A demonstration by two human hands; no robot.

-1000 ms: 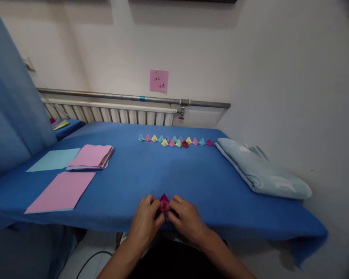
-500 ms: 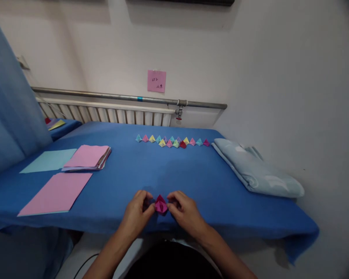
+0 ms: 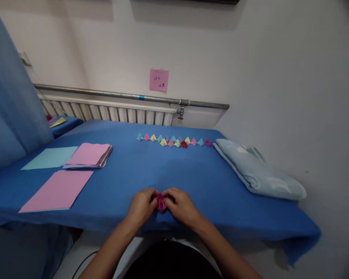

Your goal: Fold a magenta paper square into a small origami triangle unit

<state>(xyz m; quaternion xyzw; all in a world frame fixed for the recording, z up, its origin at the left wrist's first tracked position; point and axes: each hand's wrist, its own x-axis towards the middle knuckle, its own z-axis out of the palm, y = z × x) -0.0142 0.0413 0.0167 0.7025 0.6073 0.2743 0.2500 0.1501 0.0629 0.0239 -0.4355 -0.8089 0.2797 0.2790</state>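
**Fingers pinched on a small magenta fold**

Fingertips of the left hand and right hand closed from both sides on a small magenta paper piece, held between them at the near edge of the blue table. Both grips tight, no gap showing; the piece mostly covered, only its middle visible.

Likely featherweight, thin, easily crushed or creased in the wrong place; probably best taken by the folded edges with light fingertip pressure, not by the middle.

Further out: a row of small folded shapes in mixed colours near the far edge. To the left, a pink sheet, a paper stack and a pale blue sheet. To the right, a folded light-blue cloth. Behind, a radiator and a pink note on the wall.
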